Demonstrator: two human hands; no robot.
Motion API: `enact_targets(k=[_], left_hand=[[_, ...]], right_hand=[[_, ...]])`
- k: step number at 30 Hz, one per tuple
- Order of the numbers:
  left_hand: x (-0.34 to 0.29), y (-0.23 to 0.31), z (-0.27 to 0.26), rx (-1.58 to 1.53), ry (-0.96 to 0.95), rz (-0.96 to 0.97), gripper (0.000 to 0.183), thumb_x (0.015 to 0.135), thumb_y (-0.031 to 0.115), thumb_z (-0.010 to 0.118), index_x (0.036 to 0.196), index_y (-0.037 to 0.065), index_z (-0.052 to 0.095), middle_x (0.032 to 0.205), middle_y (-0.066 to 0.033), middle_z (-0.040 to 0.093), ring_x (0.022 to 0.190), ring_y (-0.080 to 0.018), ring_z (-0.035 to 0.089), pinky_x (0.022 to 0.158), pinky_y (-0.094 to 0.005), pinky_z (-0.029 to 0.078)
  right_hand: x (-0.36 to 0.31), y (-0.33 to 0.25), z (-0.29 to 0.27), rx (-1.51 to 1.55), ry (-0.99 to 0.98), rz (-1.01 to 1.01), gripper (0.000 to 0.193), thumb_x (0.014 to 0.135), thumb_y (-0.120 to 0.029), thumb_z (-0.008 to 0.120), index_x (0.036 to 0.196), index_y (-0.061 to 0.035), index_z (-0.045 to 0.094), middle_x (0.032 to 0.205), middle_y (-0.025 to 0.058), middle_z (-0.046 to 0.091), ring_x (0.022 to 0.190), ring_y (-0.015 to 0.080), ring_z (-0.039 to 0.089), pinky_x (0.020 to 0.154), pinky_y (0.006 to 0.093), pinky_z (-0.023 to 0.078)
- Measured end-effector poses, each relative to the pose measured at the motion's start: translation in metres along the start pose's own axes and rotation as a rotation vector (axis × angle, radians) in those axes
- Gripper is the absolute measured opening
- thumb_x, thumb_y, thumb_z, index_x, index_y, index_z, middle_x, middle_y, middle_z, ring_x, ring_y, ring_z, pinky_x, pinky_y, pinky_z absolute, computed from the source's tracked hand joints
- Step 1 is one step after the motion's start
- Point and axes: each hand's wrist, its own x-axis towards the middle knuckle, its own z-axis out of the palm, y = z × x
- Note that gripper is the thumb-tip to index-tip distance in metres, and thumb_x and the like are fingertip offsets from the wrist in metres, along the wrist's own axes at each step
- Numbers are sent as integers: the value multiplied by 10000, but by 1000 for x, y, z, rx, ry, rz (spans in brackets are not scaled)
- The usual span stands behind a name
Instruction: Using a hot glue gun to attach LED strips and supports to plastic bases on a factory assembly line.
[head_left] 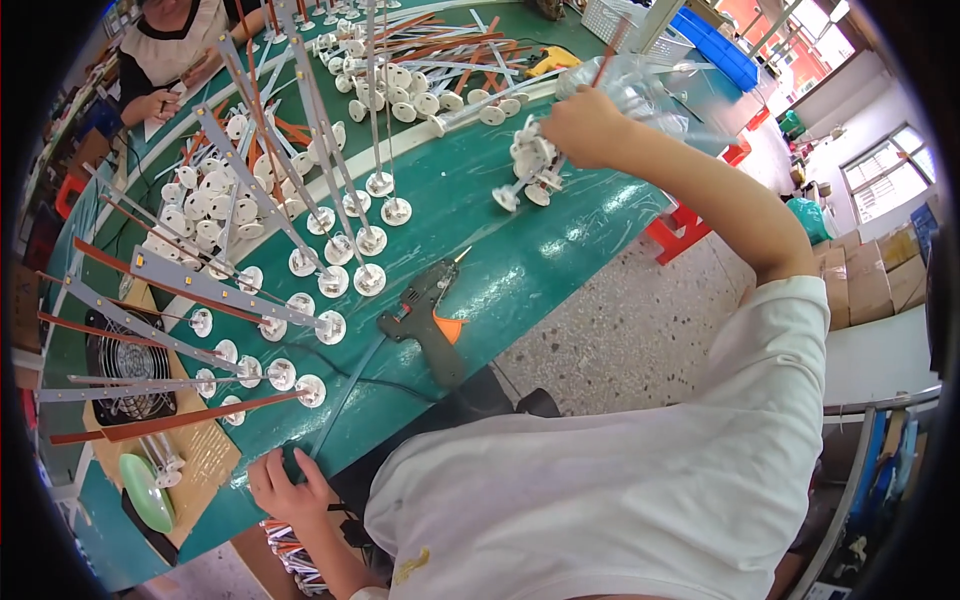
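My right hand (pixel 588 128) reaches to the far right of the green table (pixel 545 290), its fingers curled round white round-based pieces (pixel 532 160) that bunch below it. A thin reddish-brown strip (pixel 608 58) rises beside that hand; whether the hand grips it too, I cannot tell. My left hand (pixel 288 488) rests at the near left table edge, thumb and fingers apart, with nothing visible in it. A black glue gun (pixel 428 325) with an orange trigger lies between the hands, nozzle pointing away. Left of it, several LED strips (pixel 235 168) stand or lean upright on white round bases (pixel 333 282).
Piles of more strips and white bases (pixel 405 95) lie beyond a pale rail. A clear plastic bag (pixel 640 95) sits behind my right hand. A fan (pixel 130 365) and a green oval dish (pixel 146 492) are at left. Another person's hand (pixel 158 106) is at the far left.
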Motion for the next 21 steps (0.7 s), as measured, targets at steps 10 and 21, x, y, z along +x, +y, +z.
enact_targets(k=[10, 21], left_hand=[[0, 0, 0, 20, 21, 7, 136, 772, 47, 630, 882, -25, 594, 797, -149, 556, 654, -278, 535, 563, -363, 434], [-1, 3, 0, 23, -2, -30, 131, 773, 58, 632, 871, -22, 597, 783, -139, 552, 654, -276, 533, 571, -363, 427]], right_hand=[[1, 11, 12, 0, -59, -44, 270, 717, -166, 660, 976, -91, 640, 777, 104, 662, 767, 315, 670, 731, 439, 504], [30, -33, 5, -111, 163, -189, 392, 693, -124, 715, 1061, -123, 579, 720, 32, 639, 759, 224, 661, 728, 388, 464]])
